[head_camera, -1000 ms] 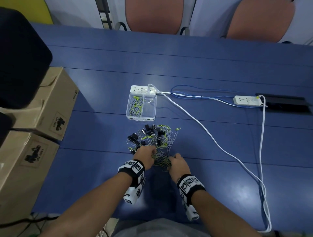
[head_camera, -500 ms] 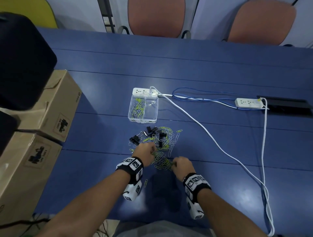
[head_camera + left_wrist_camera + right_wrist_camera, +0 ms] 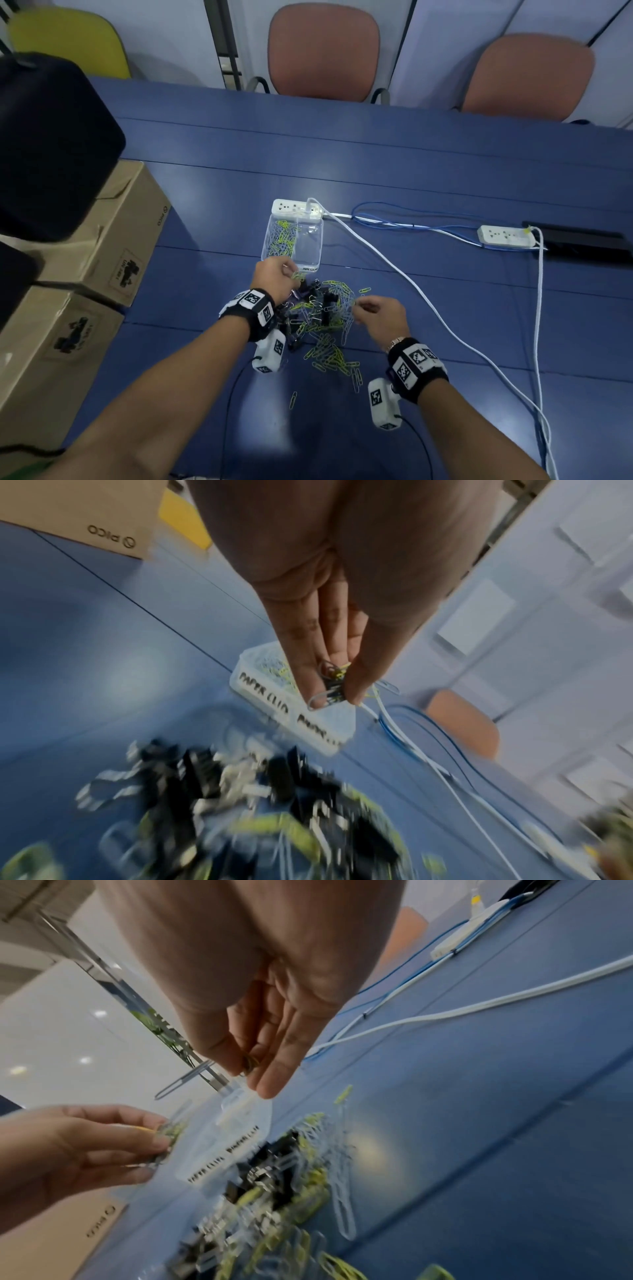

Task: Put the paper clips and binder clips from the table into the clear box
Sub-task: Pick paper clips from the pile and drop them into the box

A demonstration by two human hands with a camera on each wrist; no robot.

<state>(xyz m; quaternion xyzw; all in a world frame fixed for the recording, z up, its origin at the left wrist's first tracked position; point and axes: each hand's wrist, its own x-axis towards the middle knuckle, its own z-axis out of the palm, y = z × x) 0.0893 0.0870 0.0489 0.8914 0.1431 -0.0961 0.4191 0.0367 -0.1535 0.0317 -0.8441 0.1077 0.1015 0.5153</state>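
Note:
A loose pile of green and silver paper clips and black binder clips (image 3: 322,318) lies on the blue table (image 3: 411,164). Just beyond it stands the clear box (image 3: 308,246), with several clips in its left half. My left hand (image 3: 279,279) hovers at the box's near left corner and pinches a small bunch of clips (image 3: 330,681). My right hand (image 3: 373,310) is raised over the right side of the pile and pinches a few clips (image 3: 192,1079) between thumb and fingers.
A white power strip (image 3: 296,208) touches the box's far end; its white cable (image 3: 445,322) runs right and toward me. A second strip (image 3: 505,236) and blue cables lie at right. Cardboard boxes (image 3: 113,240) stand at left. One clip (image 3: 293,399) lies apart near me.
Both hands lifted off the near edge of the pile with clips in their fingers. The left hand moved forward to the box's near corner; the right rose and shifted right.

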